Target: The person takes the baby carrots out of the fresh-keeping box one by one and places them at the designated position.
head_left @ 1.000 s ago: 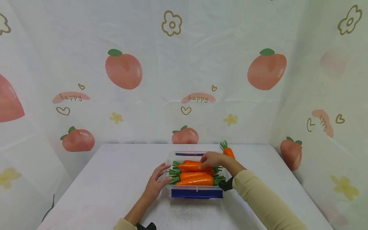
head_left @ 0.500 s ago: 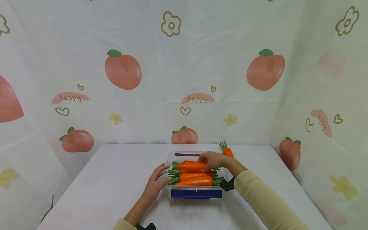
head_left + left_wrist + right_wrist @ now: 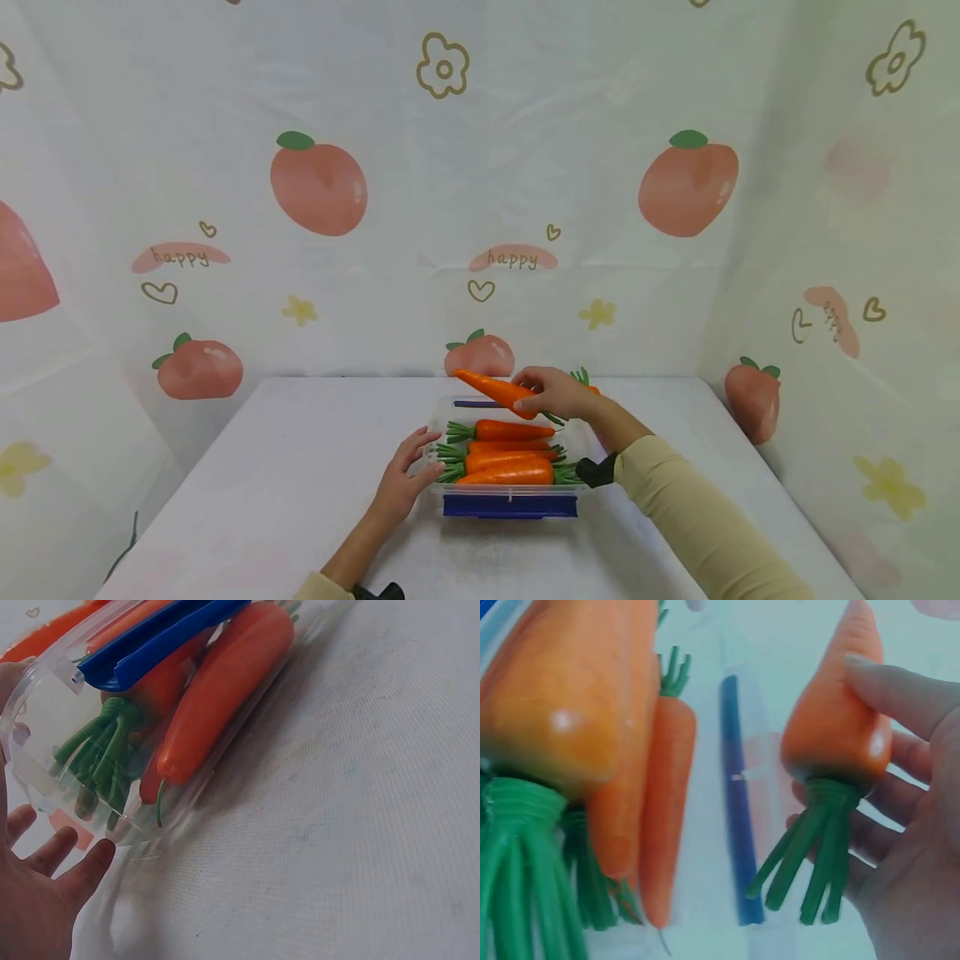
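Head view: your left hand (image 3: 400, 479), fingers loosely spread, rests at the left end of a clear, blue-latched plastic box (image 3: 517, 490); keep it steady. Green-topped orange carrots (image 3: 506, 475) lie inside. Above its far side, one tapered orange carrot (image 3: 491, 388) is pinched in your right hand (image 3: 557, 395); hold it clear.

Passage: open table (image 3: 315, 467), left of the left hand (image 3: 401, 480). Passage: air between it and the right hand (image 3: 558, 392), over the near half of the clear box (image 3: 510, 491). Obstacle: box wall, at the left hand's fingertips. Obstacle: carrots (image 3: 510, 473) inside, below the right hand. Obstacle: held carrot (image 3: 491, 387), jutting leftward. Obstacle: loose carrot (image 3: 594, 389), partly hidden from here behind the right hand's wrist.
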`<move>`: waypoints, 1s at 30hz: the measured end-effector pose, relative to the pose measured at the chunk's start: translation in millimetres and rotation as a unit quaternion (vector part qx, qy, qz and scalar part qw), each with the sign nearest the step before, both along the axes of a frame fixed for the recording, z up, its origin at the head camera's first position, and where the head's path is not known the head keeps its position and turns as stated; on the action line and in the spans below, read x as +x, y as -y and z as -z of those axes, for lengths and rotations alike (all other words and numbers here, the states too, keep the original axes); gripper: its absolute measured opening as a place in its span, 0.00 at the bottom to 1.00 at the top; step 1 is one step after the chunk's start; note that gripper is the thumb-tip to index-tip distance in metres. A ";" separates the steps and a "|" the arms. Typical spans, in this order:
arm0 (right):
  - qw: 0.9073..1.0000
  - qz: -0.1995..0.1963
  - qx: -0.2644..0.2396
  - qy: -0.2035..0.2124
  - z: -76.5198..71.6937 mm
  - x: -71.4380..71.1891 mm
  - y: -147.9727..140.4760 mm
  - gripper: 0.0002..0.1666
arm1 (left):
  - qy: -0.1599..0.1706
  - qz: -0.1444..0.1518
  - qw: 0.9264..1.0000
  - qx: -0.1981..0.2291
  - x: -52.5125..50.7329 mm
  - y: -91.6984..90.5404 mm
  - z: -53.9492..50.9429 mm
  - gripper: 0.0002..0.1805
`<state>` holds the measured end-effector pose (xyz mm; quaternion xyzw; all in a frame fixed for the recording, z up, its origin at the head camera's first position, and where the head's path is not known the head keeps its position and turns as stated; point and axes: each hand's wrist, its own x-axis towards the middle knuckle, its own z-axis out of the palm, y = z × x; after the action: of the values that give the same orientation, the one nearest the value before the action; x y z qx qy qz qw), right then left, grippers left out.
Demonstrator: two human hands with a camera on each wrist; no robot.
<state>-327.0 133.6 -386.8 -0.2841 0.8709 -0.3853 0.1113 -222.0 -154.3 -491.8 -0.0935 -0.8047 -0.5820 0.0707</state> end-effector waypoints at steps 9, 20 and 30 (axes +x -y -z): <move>0.997 0.051 -0.052 -0.019 -21.8 -6.1 -16.1 0.21 | -0.003 0.005 1.000 0.008 16.2 -5.2 -24.1 0.25; 0.992 0.102 -0.067 -0.038 -27.2 -4.8 -37.4 0.24 | -0.001 -0.003 1.000 0.005 6.7 -2.6 -9.6 0.25; 0.977 0.187 -0.093 -0.039 -14.1 -4.2 -55.4 0.26 | -0.005 0.007 1.000 0.007 -6.3 4.5 10.0 0.25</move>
<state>-331.1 189.0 -372.7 -0.1404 0.8728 -0.4669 -0.0232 -228.3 -158.7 -501.8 -0.1015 -0.7995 -0.5878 0.0711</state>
